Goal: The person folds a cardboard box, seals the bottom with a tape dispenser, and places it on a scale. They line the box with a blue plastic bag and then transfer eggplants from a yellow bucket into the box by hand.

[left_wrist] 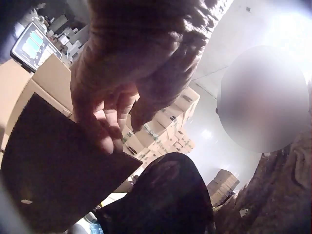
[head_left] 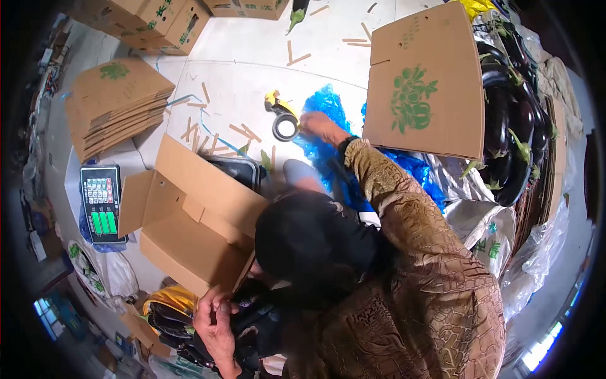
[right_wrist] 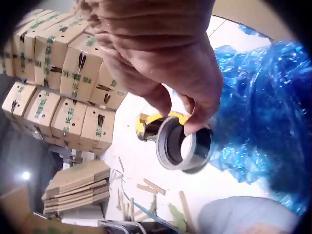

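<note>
In the head view my right hand point(head_left: 322, 126) reaches over the white floor and grips a yellow tape dispenser point(head_left: 273, 101) with a roll of tape point(head_left: 286, 127). The right wrist view has the thumb and fingers at the roll point(right_wrist: 170, 146), near the dispenser's yellow frame point(right_wrist: 152, 121). My left hand point(head_left: 216, 328) is at the near edge of an open, tilted cardboard box point(head_left: 189, 234). Up close, its loosely bent fingertips point(left_wrist: 111, 145) rest at the edge of a shadowed box flap point(left_wrist: 58, 165), the thumb apart from it.
Blue plastic film point(head_left: 328, 104) lies right of the dispenser. Flattened cartons point(head_left: 126, 107) are stacked at left, near a scale display point(head_left: 101, 202). At right, a carton point(head_left: 423, 88) stands beside piled eggplants point(head_left: 514, 126). Cardboard strips point(head_left: 246, 132) litter the floor. A black-capped head point(head_left: 303, 234) blocks the middle.
</note>
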Available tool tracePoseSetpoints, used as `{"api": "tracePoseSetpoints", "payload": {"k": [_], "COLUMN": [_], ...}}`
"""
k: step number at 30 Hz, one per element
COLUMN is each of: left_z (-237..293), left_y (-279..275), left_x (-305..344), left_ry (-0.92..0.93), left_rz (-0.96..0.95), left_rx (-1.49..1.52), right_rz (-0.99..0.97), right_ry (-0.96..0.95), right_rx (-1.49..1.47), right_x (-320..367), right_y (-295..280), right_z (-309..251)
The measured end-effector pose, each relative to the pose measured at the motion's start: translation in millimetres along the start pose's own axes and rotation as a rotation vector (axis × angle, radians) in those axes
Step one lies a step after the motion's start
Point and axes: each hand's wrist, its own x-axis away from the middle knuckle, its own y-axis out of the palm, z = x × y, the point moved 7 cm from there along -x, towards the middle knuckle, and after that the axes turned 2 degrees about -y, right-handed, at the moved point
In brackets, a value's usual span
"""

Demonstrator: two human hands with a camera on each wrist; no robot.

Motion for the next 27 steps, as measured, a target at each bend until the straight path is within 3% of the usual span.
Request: {"api": "tracePoseSetpoints", "payload": {"k": [2,3,4,6,8,10,12,14,15,18,19,20,22,27], "left_z": [1,3,4,-3,-2,3,2,9,14,26,32,38,50,88], "left_y": [0,0,0,-1,0,2,1,0,-2,-1,0,1,7,13], "left_x": [0,1,1,0,0,-1,2,3,6,16,17,19,27,47], "left_ry": [0.0,-0.011,-0.018,-0.024,-0.026,-0.102,-0.052,0.026,0.067,0.144,0.184,0.198,0.25,0.351], "left_rz": [0.01,0.02,0.026,0.034,0.043,0.045,0.032,0.026,0.057,0.099,0.108,0.111,0.035,0.044], "left_rx": [0.0,-0.005,-0.009,0.008,0.027,0.021,-0.01,-0.027,-0.039,-0.038,-0.032,-0.031,0.058,0.117], "right_rz": [-0.108,-0.153,-0.155,-0.157,-0.027,0.027,0.068,0.011,0.065,0.076,0.103,0.115,-0.004,0.048], "right_ry": [-0.452,-0.545,-0.542,-0.894,-0.894,-0.814,-0.727,-0.704,-0.843,-0.81,-0.938,-0.948,-0.481,-0.659], "right_rx": [0.394,0.704,0.705,1.418,1.544,1.468,1.376,1.016,0.867,0.935,0.891,0.89,0.327,0.13], "right_x": [-6,19,35,80,100,107,124,141,154,187,189,200,209,301], "right_y": [10,8,0,4,-5,-22,-32,-45,-52,-66,-72,-75,-92,-85], "right_z": [-30,-43,-37,-21,9,17,21,0,-16,-53,-53,-66,-68,-154]}}
